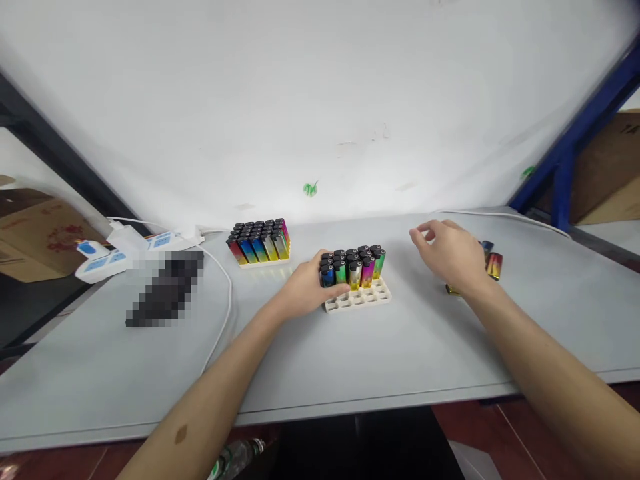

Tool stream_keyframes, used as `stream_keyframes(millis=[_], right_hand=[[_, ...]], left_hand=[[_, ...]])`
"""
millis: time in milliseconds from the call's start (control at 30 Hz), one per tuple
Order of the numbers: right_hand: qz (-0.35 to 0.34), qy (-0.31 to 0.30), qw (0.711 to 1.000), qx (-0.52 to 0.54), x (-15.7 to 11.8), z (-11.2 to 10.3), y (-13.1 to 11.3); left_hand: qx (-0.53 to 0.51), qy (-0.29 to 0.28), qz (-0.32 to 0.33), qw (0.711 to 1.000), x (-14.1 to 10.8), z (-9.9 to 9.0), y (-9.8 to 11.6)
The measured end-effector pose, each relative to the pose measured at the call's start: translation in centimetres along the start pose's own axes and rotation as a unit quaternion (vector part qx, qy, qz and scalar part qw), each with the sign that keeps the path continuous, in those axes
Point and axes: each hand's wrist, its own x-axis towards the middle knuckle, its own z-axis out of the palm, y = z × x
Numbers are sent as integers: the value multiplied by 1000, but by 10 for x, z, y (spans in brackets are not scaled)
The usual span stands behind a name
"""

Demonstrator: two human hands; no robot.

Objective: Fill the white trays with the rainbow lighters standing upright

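A white tray [358,300] with rows of holes stands mid-table, its back rows filled with colourful lighters [355,272] and its front holes bare. My left hand [311,285] grips the left end of this tray and its lighters, thumb across the front. Off to the right, my right hand [447,252] hovers above the table with fingers curled; whether it holds anything is hidden. Several loose lighters [495,265] lie beside and partly behind it. Farther back on the left stands a second tray [265,264], full of upright lighters [259,241].
A power strip [107,263] and a pixelated dark object [167,290] lie at the left, with a white cable [229,300] running toward the front edge. A white wall [320,113] rises behind the grey table [350,360]. Cardboard boxes flank both sides.
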Motion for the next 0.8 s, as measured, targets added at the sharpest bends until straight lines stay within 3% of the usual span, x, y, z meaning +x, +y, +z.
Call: stream_keyframes(millis=[100,233,400,567,800], right_hand=[[21,-80,990,-116,8,8,17],[-15,-158,984,-79,8,16,19],[-92,-151,984,-3,2,26,7],[-113,-153,981,25,-1,27,4],[-103,-162,981,-12,-2,20,-2]], left_hand=[[6,4,1,1000,0,0,0],[7,6,2,1000,0,-1,0],[7,-1,-3,1000,0,-1,1],[3,0,0,1000,0,-1,2],[9,3,-1,1000,0,-2,3]])
